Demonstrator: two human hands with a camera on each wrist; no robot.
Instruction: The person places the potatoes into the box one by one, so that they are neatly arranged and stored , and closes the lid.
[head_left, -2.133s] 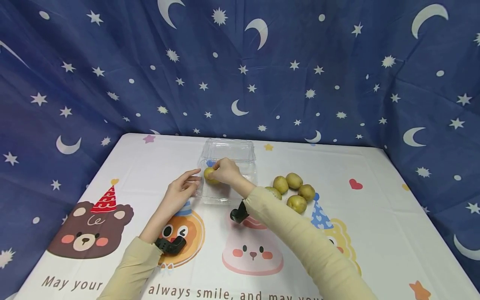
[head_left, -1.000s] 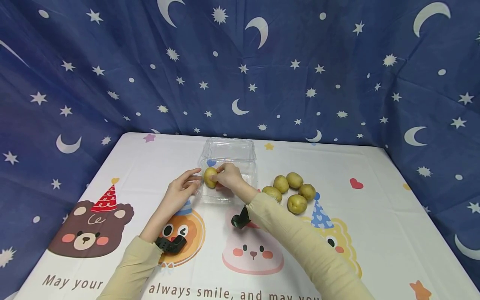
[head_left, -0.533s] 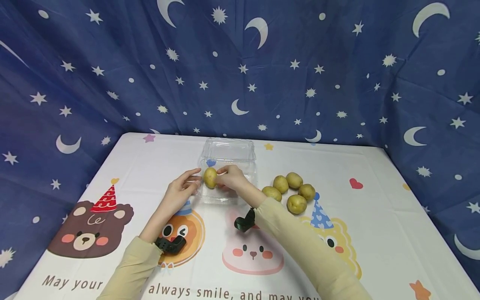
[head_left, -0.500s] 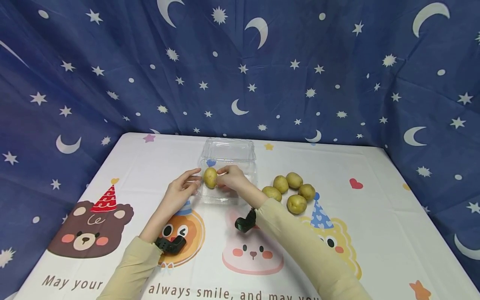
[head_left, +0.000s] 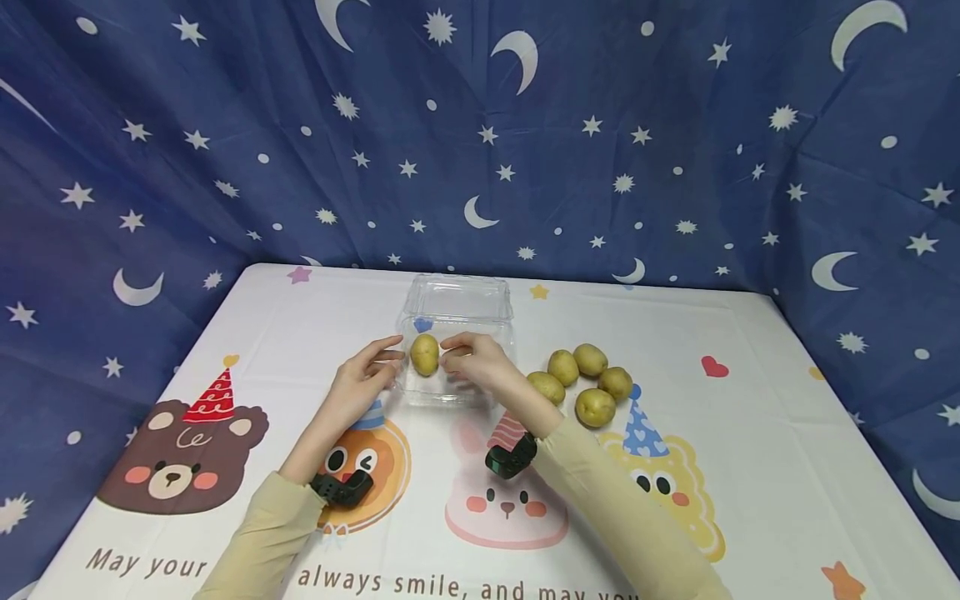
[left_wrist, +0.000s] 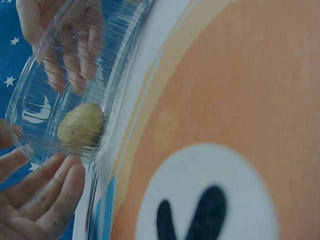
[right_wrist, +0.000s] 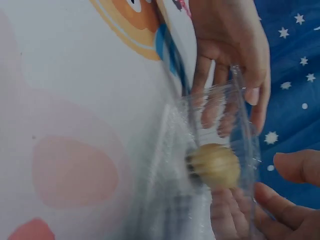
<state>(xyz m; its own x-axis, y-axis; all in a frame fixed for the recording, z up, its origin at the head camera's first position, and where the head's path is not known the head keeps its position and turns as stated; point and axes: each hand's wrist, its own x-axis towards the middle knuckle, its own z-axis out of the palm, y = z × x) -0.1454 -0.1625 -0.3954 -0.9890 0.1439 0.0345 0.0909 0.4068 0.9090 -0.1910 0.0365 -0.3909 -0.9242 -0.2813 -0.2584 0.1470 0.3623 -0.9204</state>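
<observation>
A clear plastic clamshell box (head_left: 442, 399) stands on the table with its lid (head_left: 459, 298) folded back. One yellowish potato (head_left: 424, 355) lies in the left part of the base; it shows through the clear wall in the left wrist view. My right hand (head_left: 480, 360) hovers over the base just right of this potato, fingers loosely spread and holding nothing. At the box's left side is my left hand (head_left: 360, 379), its extended fingertips (left_wrist: 72, 161) against the outer wall. To the right, by my right forearm, several more potatoes (head_left: 596, 407) lie in a loose group.
A white tablecloth (head_left: 750, 467) printed with cartoon animals covers the table. Behind it hangs a dark blue curtain (head_left: 570, 158) with moons and stars. Both wrists carry black cameras, such as the right wrist camera (head_left: 512, 457).
My right hand has let go of the potato inside the box and drawn slightly right. The potato was turned to lie lengthwise front to back. My left hand has stayed in place.
</observation>
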